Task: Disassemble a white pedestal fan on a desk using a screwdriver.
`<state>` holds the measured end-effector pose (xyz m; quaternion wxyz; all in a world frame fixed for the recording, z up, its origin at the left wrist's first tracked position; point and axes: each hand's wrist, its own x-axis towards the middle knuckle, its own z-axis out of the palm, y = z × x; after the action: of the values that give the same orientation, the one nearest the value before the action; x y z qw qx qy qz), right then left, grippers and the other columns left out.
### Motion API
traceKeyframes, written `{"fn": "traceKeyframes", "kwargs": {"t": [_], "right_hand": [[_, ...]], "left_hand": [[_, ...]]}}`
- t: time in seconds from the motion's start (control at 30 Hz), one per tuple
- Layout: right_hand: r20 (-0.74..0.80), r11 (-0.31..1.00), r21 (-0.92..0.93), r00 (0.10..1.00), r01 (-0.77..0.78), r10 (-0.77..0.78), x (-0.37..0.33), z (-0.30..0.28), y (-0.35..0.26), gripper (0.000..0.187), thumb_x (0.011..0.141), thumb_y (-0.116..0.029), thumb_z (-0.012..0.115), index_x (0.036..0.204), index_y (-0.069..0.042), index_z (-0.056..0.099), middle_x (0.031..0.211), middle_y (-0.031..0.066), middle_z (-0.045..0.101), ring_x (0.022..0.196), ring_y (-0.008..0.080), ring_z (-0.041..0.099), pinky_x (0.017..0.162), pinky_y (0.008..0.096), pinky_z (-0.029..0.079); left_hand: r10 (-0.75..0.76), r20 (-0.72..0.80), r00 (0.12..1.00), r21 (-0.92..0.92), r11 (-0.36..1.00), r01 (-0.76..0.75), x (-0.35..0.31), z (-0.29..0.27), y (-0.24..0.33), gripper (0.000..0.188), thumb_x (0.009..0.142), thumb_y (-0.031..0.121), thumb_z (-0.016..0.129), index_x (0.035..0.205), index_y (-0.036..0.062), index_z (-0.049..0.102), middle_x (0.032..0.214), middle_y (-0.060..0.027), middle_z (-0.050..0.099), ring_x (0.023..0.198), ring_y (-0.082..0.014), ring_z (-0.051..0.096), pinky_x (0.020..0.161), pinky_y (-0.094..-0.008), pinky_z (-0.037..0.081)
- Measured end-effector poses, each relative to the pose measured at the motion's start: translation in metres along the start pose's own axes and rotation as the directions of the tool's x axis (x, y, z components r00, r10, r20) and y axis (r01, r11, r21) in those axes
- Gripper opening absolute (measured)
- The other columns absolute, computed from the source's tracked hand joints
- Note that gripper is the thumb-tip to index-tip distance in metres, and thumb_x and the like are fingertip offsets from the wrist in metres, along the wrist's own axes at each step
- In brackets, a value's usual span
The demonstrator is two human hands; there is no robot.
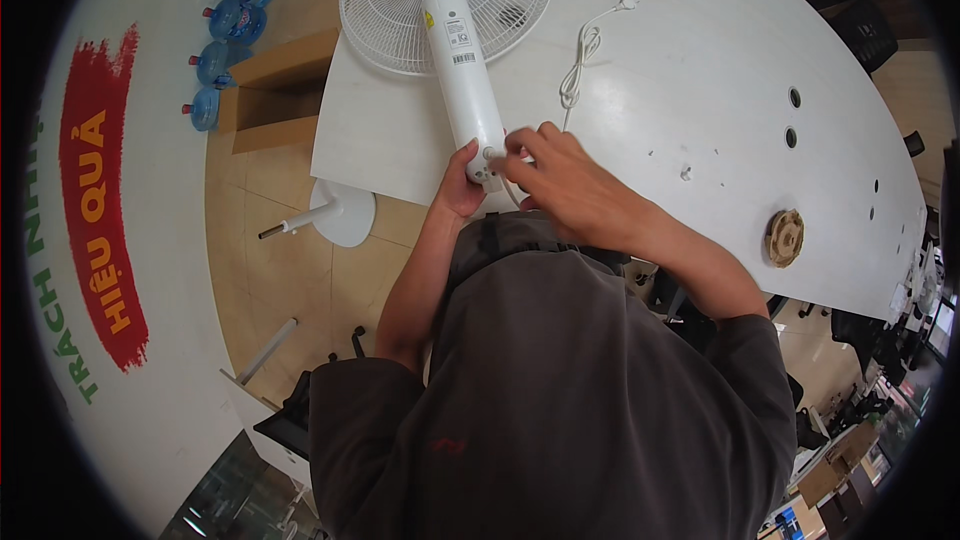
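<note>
Fan stem point(463, 80) partly behind hands point(575, 180)

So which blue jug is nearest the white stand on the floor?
The lowest blue water jug in the picture, ending the row; the others sit farther from the white stand.

The wall point(175, 320) bears lettering point(96, 190) (yellow, green), the fan point(471, 95) labels point(459, 33)

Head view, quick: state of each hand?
Left hand: closed, holding the white fan column near its lower end.
Right hand: at that end; grip cannot be told.
</note>
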<state>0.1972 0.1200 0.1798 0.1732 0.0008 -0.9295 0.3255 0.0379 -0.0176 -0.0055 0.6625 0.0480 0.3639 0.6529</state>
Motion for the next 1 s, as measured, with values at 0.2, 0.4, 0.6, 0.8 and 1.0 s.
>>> {"fn": "traceKeyframes", "kwargs": {"t": [0.2,0.4,0.6,0.8,1.0], "right_hand": [[0.241,0.777,-0.346,0.75,-0.526,0.616,0.012,-0.006,-0.012,0.032,0.084,-0.019,0.067,0.107,-0.001,0.054,0.092,0.0152,0.054,0.07,0.0293,0.064,0.06,0.0377,0.052],[0.182,0.967,-0.237,0.973,-0.094,0.139,-0.01,0.004,0.007,0.03,0.088,-0.017,0.065,0.11,-0.001,0.053,0.104,0.017,0.05,0.083,0.0316,0.056,0.076,0.0412,0.046],[0.05,0.912,-0.196,0.925,-0.36,0.376,-0.008,-0.005,-0.001,0.037,0.088,-0.022,0.065,0.113,0.003,0.055,0.104,0.0171,0.05,0.085,0.0305,0.054,0.079,0.0402,0.043],[0.225,0.829,-0.212,0.799,-0.518,0.557,-0.003,0.003,0.001,0.035,0.084,-0.018,0.07,0.11,0.001,0.058,0.098,0.0158,0.054,0.086,0.0297,0.056,0.074,0.0395,0.041],[0.302,0.978,-0.2,0.953,0.056,0.007,-0.007,-0.006,0.008,0.045,0.082,-0.019,0.072,0.119,0.0,0.055,0.102,0.0148,0.053,0.101,0.0244,0.053,0.081,0.0353,0.041]], "left_hand": [[0.001,-0.002,1.0,0.012,1.0,-0.001,-0.003,0.01,0.007,0.058,0.094,0.045,0.046,0.132,0.0007,0.049,0.131,-0.0165,0.057,0.117,-0.0276,0.058,0.102,-0.0436,0.045],[0.014,-0.066,0.998,0.04,0.999,-0.012,-0.002,0.006,0.003,0.061,0.094,0.046,0.046,0.135,0.0006,0.045,0.132,-0.0176,0.056,0.117,-0.0293,0.058,0.103,-0.0441,0.045],[0.031,-0.084,0.996,0.012,0.999,-0.03,-0.003,0.015,0.005,0.061,0.095,0.045,0.045,0.136,-0.0001,0.044,0.131,-0.0185,0.057,0.117,-0.0306,0.058,0.102,-0.0449,0.047],[0.062,0.044,0.997,-0.004,0.998,-0.062,-0.001,0.01,0.004,0.058,0.095,0.043,0.046,0.135,0.0009,0.045,0.13,-0.0186,0.057,0.117,-0.0302,0.059,0.102,-0.0454,0.048],[0.064,-0.106,0.992,-0.01,0.998,-0.066,0.0,0.003,-0.002,0.056,0.095,0.042,0.047,0.134,0.0016,0.046,0.128,-0.0178,0.058,0.116,-0.0302,0.059,0.102,-0.046,0.047]]}}
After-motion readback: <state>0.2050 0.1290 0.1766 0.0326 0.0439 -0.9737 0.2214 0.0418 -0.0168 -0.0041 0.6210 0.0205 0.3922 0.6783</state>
